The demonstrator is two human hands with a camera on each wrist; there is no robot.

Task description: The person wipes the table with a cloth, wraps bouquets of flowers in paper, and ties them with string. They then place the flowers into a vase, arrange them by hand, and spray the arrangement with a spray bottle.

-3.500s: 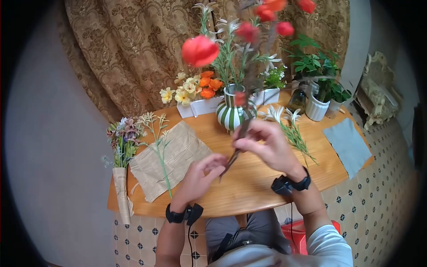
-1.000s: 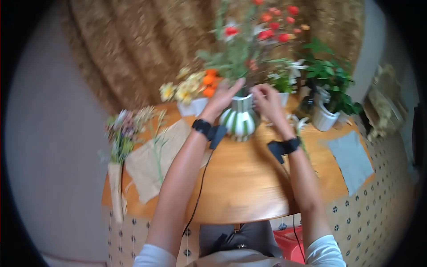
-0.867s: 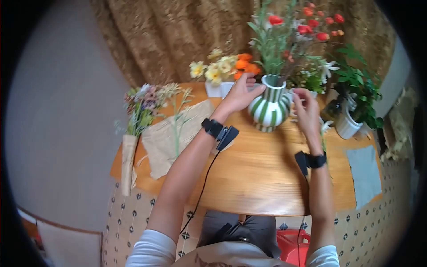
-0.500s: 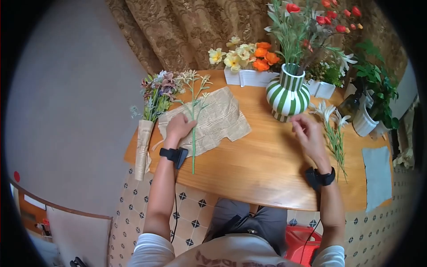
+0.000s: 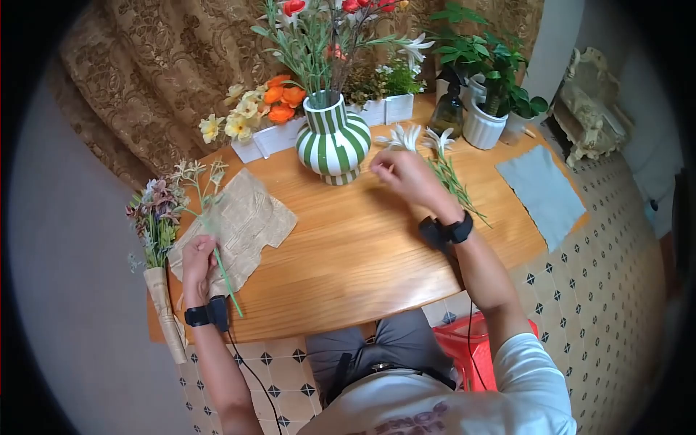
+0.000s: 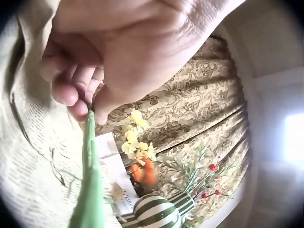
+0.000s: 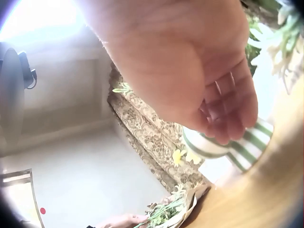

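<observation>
My left hand [image 5: 198, 264] pinches the green stem of a pale artificial flower spray [image 5: 228, 281] between thumb and fingers. In the left wrist view the stem [image 6: 90, 171] runs from the fingertips toward the camera. Beneath the spray lies a sheet of printed brown paper [image 5: 272, 217]. My right hand [image 5: 415, 177] hovers over the table with loosely bent fingers and holds nothing. Just left of it stands a green-and-white striped vase [image 5: 333, 145] filled with leafy stems, red blooms and white flowers. White lily stems [image 5: 455, 181] lie on the table beyond the right hand.
A paper-wrapped bouquet [image 5: 165, 304] lies along the left table edge. White planter boxes [image 5: 283, 138] with yellow and orange flowers stand behind the vase. Toward the back right are a dark bottle [image 5: 448, 112] and a white potted plant [image 5: 484, 127]; a grey cloth [image 5: 544, 196] lies at right.
The red-blossom branch went from my hands into the vase. Both hands left the vase; the left moved to the pale flower spray and now grips its stem, raising it slightly. The head view turned.
</observation>
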